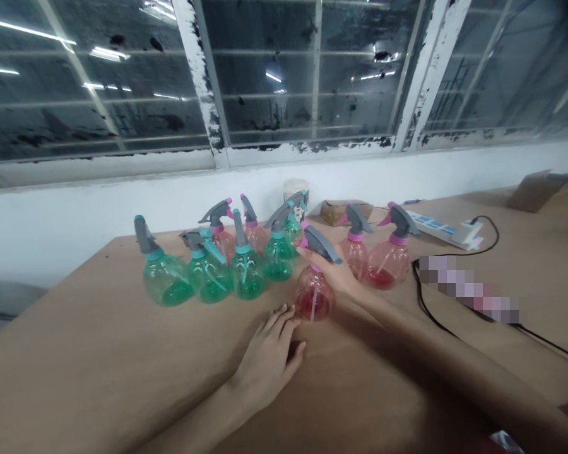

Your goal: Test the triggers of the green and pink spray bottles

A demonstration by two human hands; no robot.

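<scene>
A pink spray bottle [315,299] with a grey and pink trigger head stands upright on the wooden table [123,378]. Around its neck, just under the head, are the fingers of my right hand [336,271]. My left hand [269,353] rests on the table at the bottle's near left, fingers stretched out, the tips close to its base. Left of the held bottle stand several green spray bottles, among them a front one [249,274] and a leftmost one [168,280]. Two pink spray bottles, one of them at the far right [388,265], stand behind my right hand.
More pink bottles [223,243] stand behind the green ones. A whitish cup [294,188] and a small cardboard box [345,212] are near the wall. On the right lie a white power strip [442,230], black cables [421,299] and a larger cardboard box [532,192].
</scene>
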